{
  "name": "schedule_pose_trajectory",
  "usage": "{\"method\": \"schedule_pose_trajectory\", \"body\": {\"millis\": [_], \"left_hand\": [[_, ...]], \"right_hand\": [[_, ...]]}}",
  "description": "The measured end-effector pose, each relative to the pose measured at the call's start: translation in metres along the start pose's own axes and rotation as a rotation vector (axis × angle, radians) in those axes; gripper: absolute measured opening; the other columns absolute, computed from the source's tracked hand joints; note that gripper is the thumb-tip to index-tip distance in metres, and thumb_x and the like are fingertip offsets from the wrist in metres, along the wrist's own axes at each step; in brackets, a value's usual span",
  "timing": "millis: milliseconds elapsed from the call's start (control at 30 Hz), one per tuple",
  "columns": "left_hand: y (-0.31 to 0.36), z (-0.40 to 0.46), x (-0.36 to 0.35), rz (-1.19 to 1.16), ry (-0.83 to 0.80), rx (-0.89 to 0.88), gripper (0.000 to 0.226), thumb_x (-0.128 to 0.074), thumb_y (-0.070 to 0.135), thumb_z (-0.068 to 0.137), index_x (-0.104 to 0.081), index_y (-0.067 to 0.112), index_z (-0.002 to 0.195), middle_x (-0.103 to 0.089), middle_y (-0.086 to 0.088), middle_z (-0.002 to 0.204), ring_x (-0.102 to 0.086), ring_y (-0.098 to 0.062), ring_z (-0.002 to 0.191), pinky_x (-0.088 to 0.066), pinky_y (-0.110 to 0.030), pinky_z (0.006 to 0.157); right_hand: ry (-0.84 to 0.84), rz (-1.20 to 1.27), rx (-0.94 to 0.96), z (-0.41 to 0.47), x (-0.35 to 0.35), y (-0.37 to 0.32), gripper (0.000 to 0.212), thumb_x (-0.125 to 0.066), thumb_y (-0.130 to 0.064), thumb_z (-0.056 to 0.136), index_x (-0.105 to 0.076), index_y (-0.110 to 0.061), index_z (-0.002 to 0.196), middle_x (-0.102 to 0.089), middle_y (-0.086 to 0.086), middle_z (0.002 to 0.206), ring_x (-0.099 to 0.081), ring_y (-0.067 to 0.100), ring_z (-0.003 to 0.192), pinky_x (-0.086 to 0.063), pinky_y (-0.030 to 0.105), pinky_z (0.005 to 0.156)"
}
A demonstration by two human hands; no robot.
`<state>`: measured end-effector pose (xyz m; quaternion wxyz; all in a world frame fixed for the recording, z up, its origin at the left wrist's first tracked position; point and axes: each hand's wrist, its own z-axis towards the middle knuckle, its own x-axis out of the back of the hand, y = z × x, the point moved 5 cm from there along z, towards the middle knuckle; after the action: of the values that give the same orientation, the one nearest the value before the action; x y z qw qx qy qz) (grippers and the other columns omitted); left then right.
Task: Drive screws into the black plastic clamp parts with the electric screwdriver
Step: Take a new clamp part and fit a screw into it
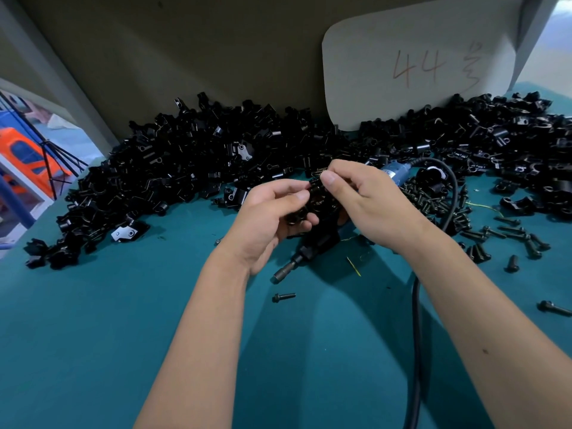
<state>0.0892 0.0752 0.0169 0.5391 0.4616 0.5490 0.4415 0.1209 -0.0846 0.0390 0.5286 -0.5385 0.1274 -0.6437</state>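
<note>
Head view: two bare forearms reach over a teal surface [93, 320]. The left hand [266, 218] curls its grip around a black clamp part [312, 205], held above the middle of the surface. The right hand [368, 199] pinches a small dark piece, seemingly a screw, between thumb and forefinger at the top of that same part; the piece is too dark to make out clearly.

Beneath the hands lies the electric screwdriver [309, 252], its metal tip [283, 272] pointing toward the near-left and its blue body [391, 173] showing beyond the right hand. Its black cable [416, 320] loops behind the right wrist and runs to the near edge.

A large heap of clamp parts [185, 156] spreads along the far edge against a brown board [185, 51], and a second heap [495, 128] fills the far right corner. Loose screws [433, 199] lie piled just right of the right hand, with others scattered toward the right edge. One single screw [283, 296] lies near the screwdriver tip, on its near side. A pale card [418, 63] marked "44" leans on the board.
</note>
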Motion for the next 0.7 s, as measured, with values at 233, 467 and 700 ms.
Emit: {"method": "schedule_pose_trajectory", "body": {"millis": [233, 467, 700], "left_hand": [[-0.004, 0.001, -0.006, 0.055, -0.005, -0.033, 0.018, -0.072, 0.009, 0.094, -0.072, 0.007, 0.112, -0.071, 0.005, 0.075, -0.068, -0.013, 0.065, -0.056, -0.020, 0.063], [-0.007, 0.002, -0.003, 0.028, 0.014, -0.013, 0.011, -0.072, 0.009, 0.093, -0.074, 0.007, 0.104, -0.070, 0.003, 0.075, -0.067, -0.012, 0.063, -0.055, -0.019, 0.059], [-0.012, 0.003, -0.008, 0.019, 0.018, 0.005, 0.014, -0.072, 0.011, 0.092, -0.073, 0.005, 0.104, -0.072, 0.003, 0.078, -0.067, -0.013, 0.063, -0.055, -0.020, 0.059]], "right_hand": [[0.128, 0.000, -0.050, -0.001, 0.000, -0.001, 0.061, -0.048, -0.048, 0.106, -0.040, -0.006, 0.063, -0.040, 0.001, 0.065, -0.034, 0.009, 0.058, -0.031, 0.023, 0.056], [-0.012, -0.149, 0.026, 0.002, -0.001, 0.001, 0.034, -0.040, -0.035, 0.111, -0.044, -0.024, 0.079, -0.048, 0.001, 0.085, -0.045, 0.017, 0.079, -0.038, 0.029, 0.072], [0.095, -0.169, -0.013, 0.000, -0.003, 0.003, 0.057, -0.037, -0.051, 0.109, -0.043, -0.017, 0.063, -0.045, -0.001, 0.069, -0.043, 0.012, 0.064, -0.034, 0.032, 0.061]]}}
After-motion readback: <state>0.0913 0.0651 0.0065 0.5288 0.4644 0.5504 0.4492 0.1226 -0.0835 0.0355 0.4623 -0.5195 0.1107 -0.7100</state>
